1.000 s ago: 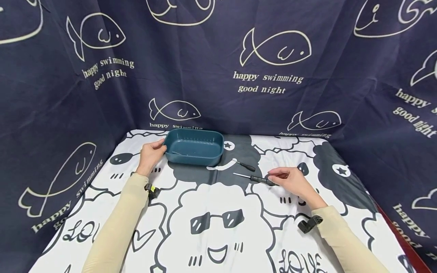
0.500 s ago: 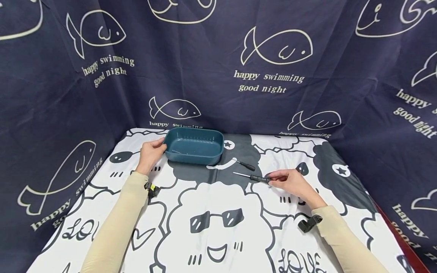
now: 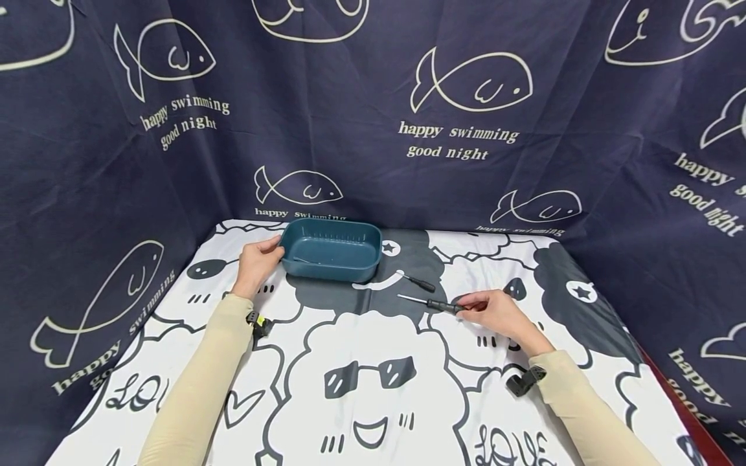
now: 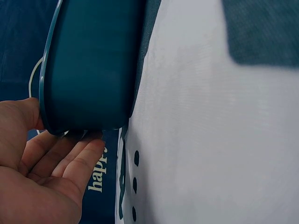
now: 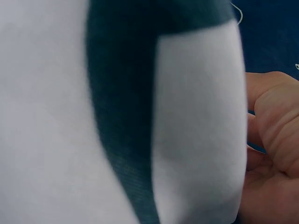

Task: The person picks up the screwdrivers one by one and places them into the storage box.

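Note:
At the back left of the table stands a dark teal plastic bin (image 3: 332, 270). My left hand (image 3: 256, 266) is at its left end; in the left wrist view the thumb lies at the rim and the fingers (image 4: 86, 161) rest against the outer wall. My right hand (image 3: 495, 314) pinches the handle end of a black-handled screwdriver (image 3: 434, 303), whose metal shaft points left toward the bin. Behind it lies a second, smaller screwdriver (image 3: 421, 283) with a dark handle. In the right wrist view cloth hides the fingertips and the screwdriver.
A white cloth (image 3: 373, 336) with black cartoon sheep covers the table. Dark blue curtains (image 3: 373, 129) printed with fish rise at the back and both sides. Inside the bin, a thin dark thing (image 3: 305, 261) shows close to the front wall.
Almost nothing differs. My right hand has lowered very slightly at the screwdriver's handle, while the left hand and bin stay in place.

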